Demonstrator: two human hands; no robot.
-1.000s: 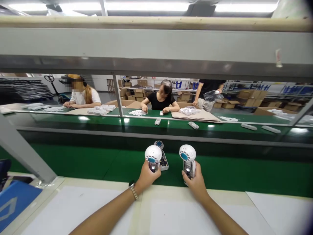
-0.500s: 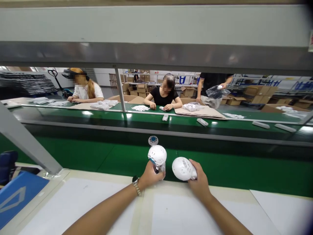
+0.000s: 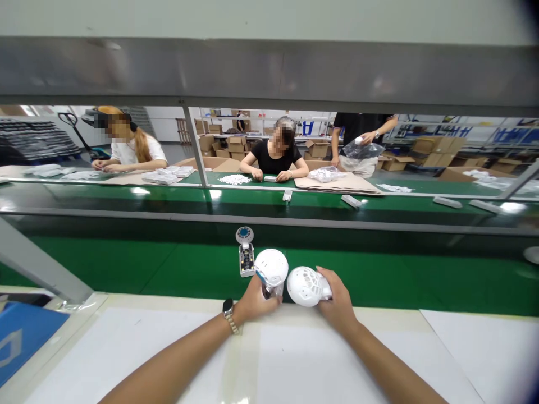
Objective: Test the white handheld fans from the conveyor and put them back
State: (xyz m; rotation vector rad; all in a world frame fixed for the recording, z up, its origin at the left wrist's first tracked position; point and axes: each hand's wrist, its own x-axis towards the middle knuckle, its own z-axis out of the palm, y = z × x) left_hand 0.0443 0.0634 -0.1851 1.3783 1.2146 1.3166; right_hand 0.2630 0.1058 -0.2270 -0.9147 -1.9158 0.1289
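Observation:
My left hand (image 3: 257,300), with a watch and bracelet at the wrist, is closed around the handle of a white round-headed handheld fan (image 3: 272,266). Close beside it, my right hand (image 3: 337,294) grips a second white fan (image 3: 304,286), its slotted grille facing up and towards me. The two round heads nearly meet; I cannot tell whether they touch. Just beyond my left hand, an opened fan (image 3: 246,259) with a blue-centred head and bared inner parts in its handle lies on the green belt (image 3: 177,264).
A pale worktop (image 3: 177,331) runs along the near side, with a blue bin (image 3: 25,342) at left. Overhead crosses a metal beam (image 3: 269,67). Co-workers sit or stand across the line among white parts and cartons. A white round piece (image 3: 531,255) shows at the right edge.
The two held fans have come closer together. The opened fan on the belt has shifted left, baring its handle. A white round piece has appeared at the right edge. The view has tilted slightly.

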